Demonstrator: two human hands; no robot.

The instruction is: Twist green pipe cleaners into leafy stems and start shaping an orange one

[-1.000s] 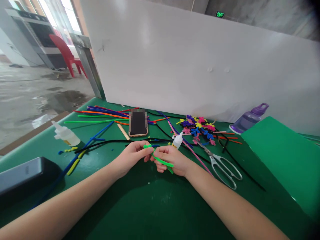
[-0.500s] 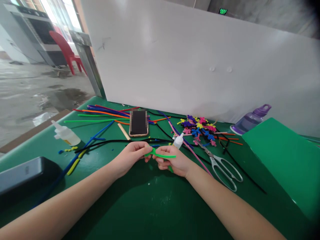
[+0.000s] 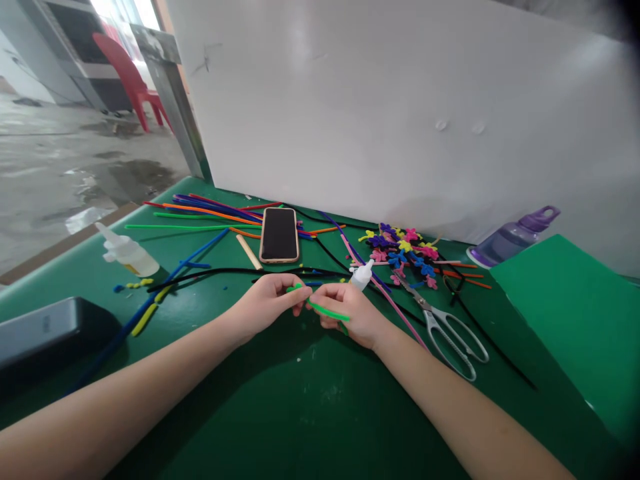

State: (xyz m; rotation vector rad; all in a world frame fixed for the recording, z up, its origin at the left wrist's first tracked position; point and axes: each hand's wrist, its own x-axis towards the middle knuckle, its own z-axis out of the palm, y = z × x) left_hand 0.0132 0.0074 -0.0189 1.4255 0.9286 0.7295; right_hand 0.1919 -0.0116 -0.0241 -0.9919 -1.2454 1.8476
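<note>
Both my hands meet over the green table [image 3: 300, 413], pinching a short bright green pipe cleaner [image 3: 327, 311] between them. My left hand [image 3: 270, 303] grips its bent left end with fingers closed. My right hand [image 3: 350, 313] is closed on the other part, and a loose end runs across its fingers. A small white glue bottle [image 3: 363, 275] stands just behind my right hand. Whether the hand touches it I cannot tell.
Long coloured pipe cleaners [image 3: 210, 217] and a phone [image 3: 279, 234] lie behind the hands. Small pipe-cleaner flowers [image 3: 403, 250] and scissors [image 3: 450, 330] are to the right, with a purple bottle [image 3: 510, 237] and green board [image 3: 565, 313]. A second glue bottle [image 3: 125, 252] and a dark box [image 3: 45, 333] sit left.
The hands kept twisting the green pipe cleaner; its free end swung from pointing down-right to level and back across the right fingers. The camera tilted slightly down.
</note>
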